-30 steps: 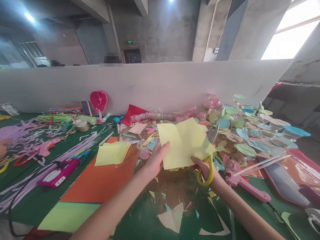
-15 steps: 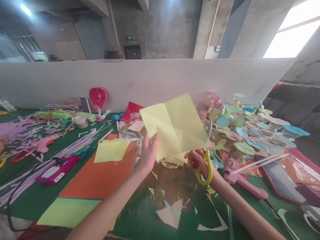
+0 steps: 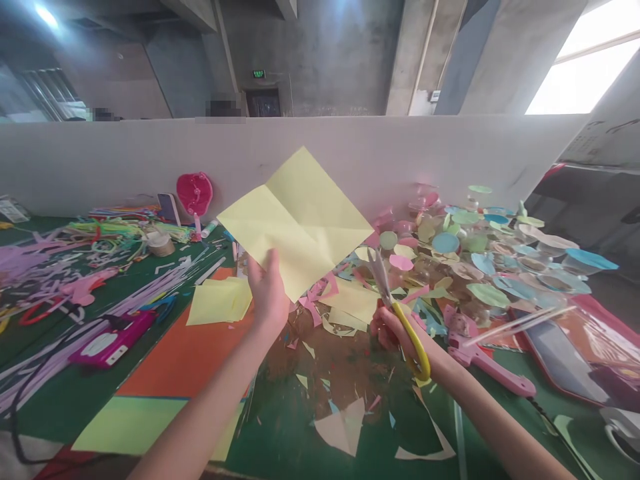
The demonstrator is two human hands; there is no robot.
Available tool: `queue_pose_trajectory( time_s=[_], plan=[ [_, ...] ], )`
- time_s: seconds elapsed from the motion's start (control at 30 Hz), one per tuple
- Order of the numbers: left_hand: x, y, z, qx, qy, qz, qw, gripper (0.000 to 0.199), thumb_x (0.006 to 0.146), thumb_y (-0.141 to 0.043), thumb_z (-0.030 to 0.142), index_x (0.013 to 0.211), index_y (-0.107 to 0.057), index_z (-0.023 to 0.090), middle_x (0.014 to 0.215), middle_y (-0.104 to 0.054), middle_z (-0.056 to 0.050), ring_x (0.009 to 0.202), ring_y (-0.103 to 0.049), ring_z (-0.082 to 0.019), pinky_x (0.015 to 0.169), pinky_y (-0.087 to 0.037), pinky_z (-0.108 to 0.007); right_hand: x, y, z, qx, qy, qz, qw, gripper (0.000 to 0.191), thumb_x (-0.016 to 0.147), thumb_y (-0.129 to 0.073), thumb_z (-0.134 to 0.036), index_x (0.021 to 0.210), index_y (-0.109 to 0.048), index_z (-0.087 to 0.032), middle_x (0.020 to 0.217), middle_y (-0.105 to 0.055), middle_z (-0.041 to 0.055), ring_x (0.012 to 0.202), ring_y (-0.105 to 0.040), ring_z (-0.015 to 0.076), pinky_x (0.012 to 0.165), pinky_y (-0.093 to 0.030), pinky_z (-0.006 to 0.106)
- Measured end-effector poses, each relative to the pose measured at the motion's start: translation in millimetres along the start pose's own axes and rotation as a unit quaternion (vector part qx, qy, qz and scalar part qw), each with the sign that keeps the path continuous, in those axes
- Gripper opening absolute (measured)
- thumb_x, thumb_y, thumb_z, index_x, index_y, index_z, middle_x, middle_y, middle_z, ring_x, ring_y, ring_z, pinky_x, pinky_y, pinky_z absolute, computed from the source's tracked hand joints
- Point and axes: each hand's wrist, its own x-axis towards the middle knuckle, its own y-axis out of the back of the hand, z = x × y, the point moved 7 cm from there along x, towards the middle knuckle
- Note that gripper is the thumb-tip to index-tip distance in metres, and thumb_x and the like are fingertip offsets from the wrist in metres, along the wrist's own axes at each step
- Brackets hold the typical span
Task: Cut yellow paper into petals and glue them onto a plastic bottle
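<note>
Head view: pinching a yellow sheet [image 3: 305,213] by its lower-left side in the left hand [image 3: 269,290], cornerwise above the counter [image 3: 280,427]; gripping scissors [image 3: 383,280] in the right hand [image 3: 397,330], slanting toward the sheet's right corner; leaving open room above paper scraps [image 3: 345,427] toward the near edge.

Low lane open over the desk [image 3: 285,433] between your left hand [image 3: 270,293] and right hand [image 3: 393,330], flat scraps [image 3: 345,427] beneath. Yellow sheet [image 3: 300,223] screens the way past your left; scissors [image 3: 381,277] jut up at your right. Pink glue gun [image 3: 487,369], heaped discs [image 3: 484,265] crowd rightward; white partition [image 3: 370,160] behind.
</note>
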Motion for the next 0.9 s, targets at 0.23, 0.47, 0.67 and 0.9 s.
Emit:
queue_pose_trajectory(
  time_s=[0.23,0.47,0.67,0.9],
  plan=[
    [-7.0,-5.5,9.5,-0.020,-0.016,-0.016,1.000,0.051,0.090,-0.061,0.039,0.139,-0.047,0.037,0.148,-0.051,-0.001,0.127,-0.057,-0.020,0.099,-0.053,-0.032,-7.8,-4.1,-14.2,-0.102,-0.019,-0.039,0.994,0.056,0.077,-0.056,-0.074,0.072,-0.052,-0.019,0.064,-0.052,-0.0012,0.057,-0.043,0.0126,0.053,-0.035,0.026],
    [-21.1,-12.3,0.6,-0.037,0.015,-0.024,0.999,0.047,0.089,-0.064,0.036,0.134,-0.052,0.035,0.137,-0.062,-0.003,0.121,-0.062,-0.019,0.097,-0.054,-0.030,-6.4,-6.1,-5.4,-0.094,-0.028,-0.070,0.993,0.050,0.083,-0.056,-0.068,0.080,-0.053,-0.019,0.072,-0.055,0.0005,0.061,-0.046,0.0135,0.056,-0.036,0.027],
    [-32.6,-20.5,-6.7,-0.048,0.039,-0.054,0.997,0.048,0.088,-0.064,0.037,0.134,-0.051,0.035,0.125,-0.068,-0.003,0.127,-0.058,-0.023,0.098,-0.055,-0.035,-6.2,-6.4,-11.8,-0.090,-0.052,-0.068,0.992,0.057,0.077,-0.052,-0.077,0.075,-0.050,-0.020,0.069,-0.056,0.0008,0.057,-0.046,0.0133,0.055,-0.037,0.028],
    [-36.8,-23.4,-14.6,-0.068,0.068,-0.062,0.993,0.049,0.089,-0.064,0.038,0.135,-0.049,0.036,0.132,-0.064,-0.003,0.127,-0.058,-0.023,0.094,-0.057,-0.033,-5.9,-5.6,-17.7,-0.110,-0.060,-0.055,0.991,0.060,0.074,-0.051,-0.081,0.072,-0.051,-0.021,0.063,-0.054,-0.0004,0.055,-0.047,0.0138,0.054,-0.039,0.029]
  ],
)
